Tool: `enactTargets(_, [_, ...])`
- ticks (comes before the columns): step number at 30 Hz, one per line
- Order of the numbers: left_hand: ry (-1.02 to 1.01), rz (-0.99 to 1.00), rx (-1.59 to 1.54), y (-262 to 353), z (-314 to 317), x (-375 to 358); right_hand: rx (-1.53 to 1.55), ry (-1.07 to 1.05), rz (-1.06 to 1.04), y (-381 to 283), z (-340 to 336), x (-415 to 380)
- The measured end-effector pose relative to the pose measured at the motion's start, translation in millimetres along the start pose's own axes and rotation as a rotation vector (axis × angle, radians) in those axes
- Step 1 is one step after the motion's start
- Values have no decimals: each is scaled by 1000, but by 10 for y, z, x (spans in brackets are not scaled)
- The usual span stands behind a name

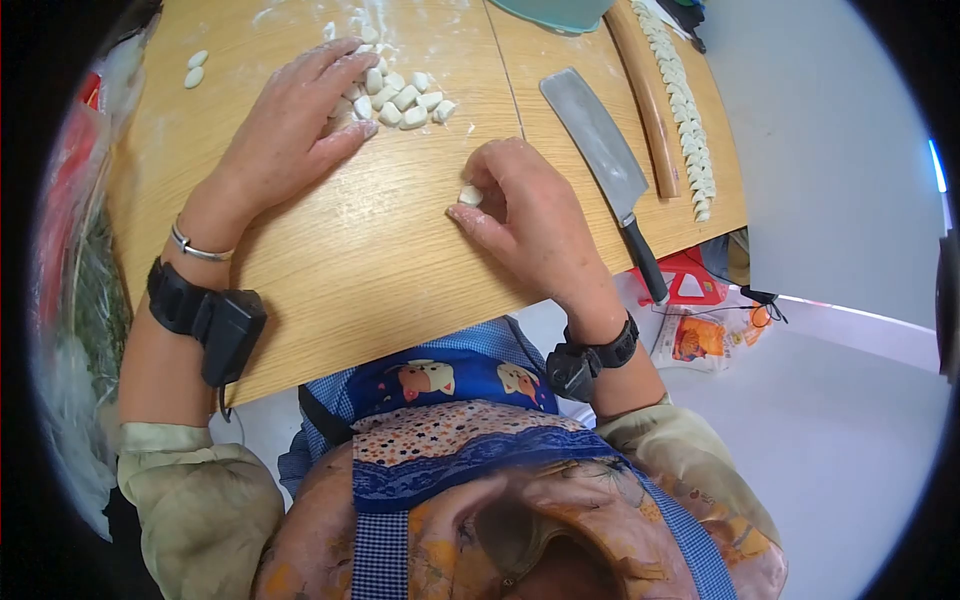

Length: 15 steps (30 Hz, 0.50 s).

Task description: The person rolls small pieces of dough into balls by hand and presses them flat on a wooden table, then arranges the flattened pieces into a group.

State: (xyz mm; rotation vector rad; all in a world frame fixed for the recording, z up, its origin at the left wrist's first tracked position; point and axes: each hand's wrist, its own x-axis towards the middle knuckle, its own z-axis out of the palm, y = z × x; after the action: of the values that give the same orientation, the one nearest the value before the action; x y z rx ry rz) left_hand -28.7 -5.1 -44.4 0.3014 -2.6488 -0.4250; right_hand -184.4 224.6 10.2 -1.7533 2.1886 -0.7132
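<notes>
First come two white ovals [195, 76] on the bench [340, 240], then the left hand [300, 110], thumb and fingers loosely spread at the pile of dough lumps [405, 98], pinching nothing that shows. Nearer the body, the right hand [535, 205] pinches a single dough piece [470, 196] — too hard a squeeze might flatten it. Beside it lies a knife [600, 140], handle past the bench edge — a knock from the right forearm could tip it off. Farther right are a wooden rod [645, 100] and a row of small white pieces [690, 130], which a rolling rod could crush.
</notes>
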Motion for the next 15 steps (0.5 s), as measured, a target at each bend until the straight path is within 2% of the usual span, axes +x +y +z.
enactTargets(5, [5,5,6,-6,-2,2,-1,-1,-37,10,-9,-8])
enactTargets(11, [21,12,8,-8,11,-2,54,-93,43,9,-51,53])
enactTargets(13, [27,31,-18,-19,17,3,-1,193,-29,116,38,186])
enactTargets(14, [27,32,-20,-27,23,5,-2,193,-27,112,78,247])
enactTargets(15, [31,40,-22,-38,27,5,-119,246,-126,99,133,310])
